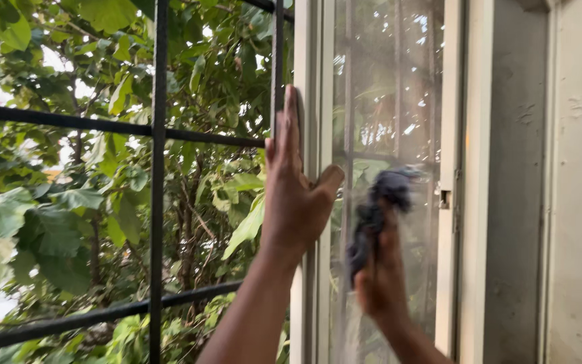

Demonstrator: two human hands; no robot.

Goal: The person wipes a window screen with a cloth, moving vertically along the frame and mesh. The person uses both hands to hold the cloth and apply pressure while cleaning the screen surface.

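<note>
Against the window pane (399, 101), right hand (380, 280) with cloth (380, 202).

Left hand (296, 195) on window frame (312, 81); right hand (380, 280) with cloth (378, 209) rightward, against glass (389, 87).

The head camera is looking level and close at a window frame (314, 135) in mid-frame, black bars (159, 175) filling the left.

cloth: dark blue-grey rag (378, 209) we've got bunched up, blurry, pressed on the glass
window frame: pale upright sash edge (312, 121), flat under our palm
</note>
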